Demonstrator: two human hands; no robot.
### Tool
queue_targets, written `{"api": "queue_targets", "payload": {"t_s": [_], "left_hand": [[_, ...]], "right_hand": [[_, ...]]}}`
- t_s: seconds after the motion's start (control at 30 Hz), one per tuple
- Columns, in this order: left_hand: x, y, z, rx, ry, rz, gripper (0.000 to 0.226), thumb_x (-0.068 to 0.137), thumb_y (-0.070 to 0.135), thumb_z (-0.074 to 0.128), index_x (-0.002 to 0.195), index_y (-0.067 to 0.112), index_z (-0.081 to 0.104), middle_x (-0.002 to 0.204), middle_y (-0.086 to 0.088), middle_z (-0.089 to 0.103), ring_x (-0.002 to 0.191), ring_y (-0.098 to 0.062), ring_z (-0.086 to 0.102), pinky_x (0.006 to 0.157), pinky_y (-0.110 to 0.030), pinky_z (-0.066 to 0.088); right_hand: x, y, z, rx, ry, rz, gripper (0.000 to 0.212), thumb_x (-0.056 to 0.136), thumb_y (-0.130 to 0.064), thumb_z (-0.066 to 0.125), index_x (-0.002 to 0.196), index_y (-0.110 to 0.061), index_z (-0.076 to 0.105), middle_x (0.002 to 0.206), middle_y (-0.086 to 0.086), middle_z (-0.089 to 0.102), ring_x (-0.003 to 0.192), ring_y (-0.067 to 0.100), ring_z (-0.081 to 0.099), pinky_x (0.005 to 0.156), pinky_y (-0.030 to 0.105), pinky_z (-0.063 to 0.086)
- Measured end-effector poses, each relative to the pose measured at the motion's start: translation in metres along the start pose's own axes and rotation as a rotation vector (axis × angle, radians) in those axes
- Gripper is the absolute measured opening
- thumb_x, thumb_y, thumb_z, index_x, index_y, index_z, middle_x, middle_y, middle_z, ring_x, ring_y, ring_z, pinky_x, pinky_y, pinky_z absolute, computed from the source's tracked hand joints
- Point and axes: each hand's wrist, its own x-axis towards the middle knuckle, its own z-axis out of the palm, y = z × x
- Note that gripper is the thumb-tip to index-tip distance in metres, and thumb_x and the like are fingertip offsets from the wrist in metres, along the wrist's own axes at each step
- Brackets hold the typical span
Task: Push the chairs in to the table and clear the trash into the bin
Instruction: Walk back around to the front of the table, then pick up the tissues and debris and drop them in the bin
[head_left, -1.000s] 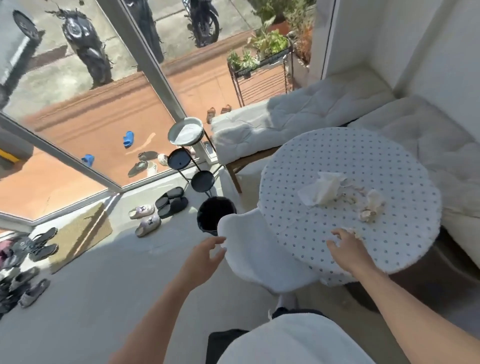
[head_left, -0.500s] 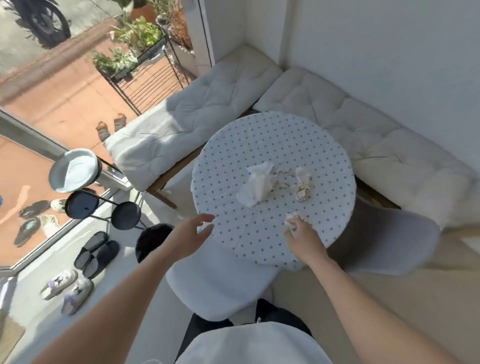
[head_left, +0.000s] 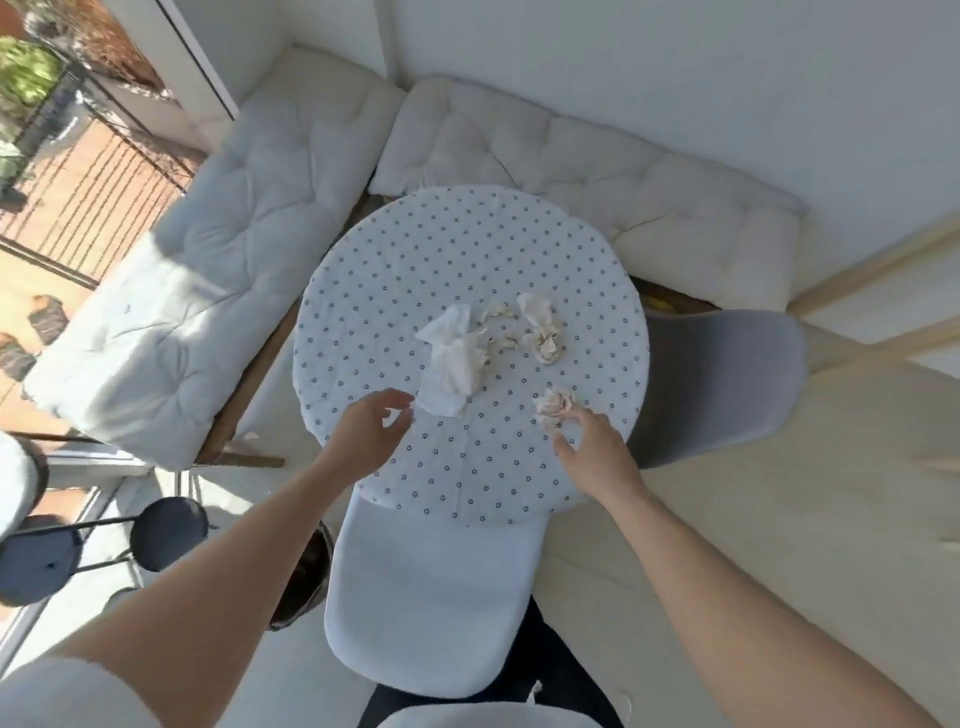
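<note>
A round table (head_left: 467, 249) with a dotted white cloth carries a crumpled white tissue (head_left: 452, 358), a second tissue wad (head_left: 540, 322), small scraps (head_left: 501, 325) and a small crumpled ball (head_left: 555, 406). My left hand (head_left: 366, 436) hovers open just left of the large tissue. My right hand (head_left: 592, 447) is open, its fingertips right beside the small ball. A white chair (head_left: 426, 597) is tucked under the near edge. A grey chair (head_left: 722, 379) stands at the table's right. The dark bin (head_left: 306, 577) shows partly under my left forearm.
Cushioned white benches (head_left: 208, 260) wrap the far and left sides of the table. A black stand with round trays (head_left: 166, 530) is at the left by the glass wall. Bare pale floor lies to the right.
The view swung right and down over the table. My left hand moved from the white chair's back onto the tabletop near the large tissue. The small ball under my right hand now lies exposed.
</note>
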Motion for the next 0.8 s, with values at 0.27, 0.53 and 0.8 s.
{"api": "queue_targets", "payload": {"t_s": [0.27, 0.53, 0.8], "left_hand": [[0.071, -0.002, 0.025, -0.102, 0.077, -0.089, 0.043, 0.100, 0.040, 0.065, 0.140, 0.024, 0.061, 0.127, 0.003, 0.069, 0.113, -0.020, 0.069, 0.089, -0.036, 0.057], [0.118, 0.027, 0.056, 0.015, 0.126, 0.163, 0.060, 0.095, 0.047, 0.073, 0.150, 0.040, 0.051, 0.136, 0.010, 0.050, 0.097, -0.007, 0.064, 0.075, -0.023, 0.052], [0.119, 0.028, 0.066, -0.088, 0.202, 0.167, 0.009, 0.096, 0.021, 0.074, 0.101, 0.018, 0.079, 0.102, 0.000, 0.067, 0.086, -0.008, 0.067, 0.082, -0.028, 0.060]], "right_hand": [[0.051, 0.002, 0.019, 0.007, 0.076, 0.035, 0.053, 0.098, -0.048, 0.063, 0.145, -0.031, 0.047, 0.138, 0.003, 0.042, 0.097, 0.025, 0.066, 0.079, 0.042, 0.058], [0.091, 0.016, 0.043, -0.002, 0.097, 0.042, 0.052, 0.095, -0.032, 0.074, 0.143, -0.026, 0.053, 0.137, 0.005, 0.039, 0.092, 0.029, 0.066, 0.077, 0.038, 0.058], [0.094, 0.020, 0.047, 0.023, 0.124, -0.002, 0.025, 0.100, -0.012, 0.066, 0.123, -0.021, 0.060, 0.124, 0.008, 0.047, 0.078, 0.013, 0.056, 0.062, 0.016, 0.041]]}}
